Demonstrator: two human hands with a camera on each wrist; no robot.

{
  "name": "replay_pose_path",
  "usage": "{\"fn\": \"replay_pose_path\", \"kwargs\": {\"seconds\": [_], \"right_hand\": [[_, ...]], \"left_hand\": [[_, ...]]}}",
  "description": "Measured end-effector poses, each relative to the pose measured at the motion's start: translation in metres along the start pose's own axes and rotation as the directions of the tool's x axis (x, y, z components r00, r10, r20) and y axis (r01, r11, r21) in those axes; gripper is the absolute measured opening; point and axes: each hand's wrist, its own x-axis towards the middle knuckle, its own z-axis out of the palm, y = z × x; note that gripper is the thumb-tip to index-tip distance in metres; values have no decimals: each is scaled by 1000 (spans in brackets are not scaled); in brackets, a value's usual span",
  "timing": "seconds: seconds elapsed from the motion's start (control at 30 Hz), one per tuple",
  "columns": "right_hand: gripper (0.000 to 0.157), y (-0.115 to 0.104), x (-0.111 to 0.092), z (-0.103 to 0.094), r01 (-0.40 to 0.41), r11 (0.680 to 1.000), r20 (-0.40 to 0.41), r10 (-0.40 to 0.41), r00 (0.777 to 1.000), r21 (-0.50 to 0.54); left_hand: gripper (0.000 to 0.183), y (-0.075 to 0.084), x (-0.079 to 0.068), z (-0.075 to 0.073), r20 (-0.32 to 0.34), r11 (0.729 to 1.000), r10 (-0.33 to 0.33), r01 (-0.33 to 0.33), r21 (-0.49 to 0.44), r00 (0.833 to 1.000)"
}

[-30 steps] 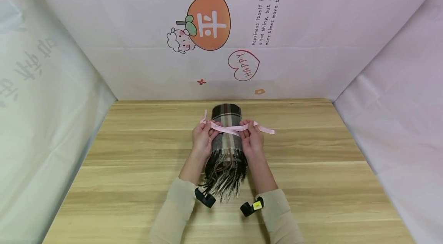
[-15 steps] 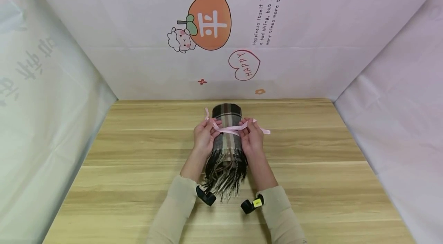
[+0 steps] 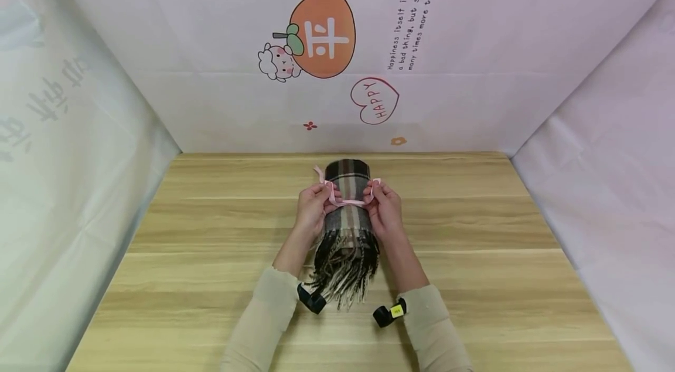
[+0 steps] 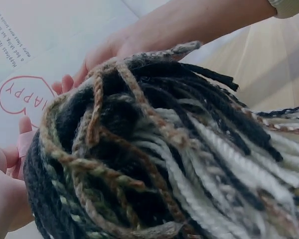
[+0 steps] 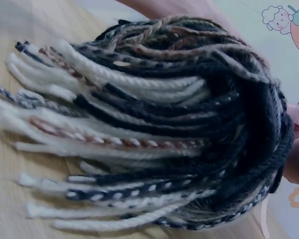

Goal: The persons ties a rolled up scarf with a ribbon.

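A rolled plaid scarf (image 3: 348, 219) in black, grey, beige and brown lies lengthwise on the wooden table, its twisted fringe (image 3: 345, 278) toward the person. A pink ribbon (image 3: 350, 202) runs across its top as a narrow band. At the roll's left side, my left hand (image 3: 312, 208) pinches one ribbon end, with a short tail sticking up beyond the fingers. Opposite it, my right hand (image 3: 387, 209) pinches the other end near the thumb. Both wrist views are mostly filled by fringe; in the left one, pink ribbon (image 4: 25, 144) shows at the left fingers. The scarf's underside is hidden.
The wood-grain table (image 3: 474, 243) stretches to either side of the scarf. White printed sheeting (image 3: 221, 96) rises behind the table's far edge and along both sides. A small black camera (image 3: 312, 300) sits at the left cuff, another black camera (image 3: 387, 314) at the right.
The ribbon's crossing has flattened into one narrow band. Its right tail, earlier stretched out over the table, is drawn in. The left hand has shifted slightly right; both hands still pinch the ribbon.
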Motion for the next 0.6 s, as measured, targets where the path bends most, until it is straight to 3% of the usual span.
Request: {"fn": "replay_pose_path", "kwargs": {"seconds": [0.17,0.37,0.5,0.6], "right_hand": [[24,-1,1,-2,16,995,60,-22,998,100],[25,0,1,-4,29,974,83,-49,995,223],[25,2,2,-3,44,967,78,-65,995,251],[26,2,4,-3,34,969,76,-54,996,246]], "left_hand": [[19,-2,1,1,55,990,50,-42,-134,997],[27,-4,1,1,167,936,89,-25,-351,982],[30,-3,1,2,170,921,76,-4,-390,982],[28,-2,2,4,133,934,45,5,-356,990]]}}
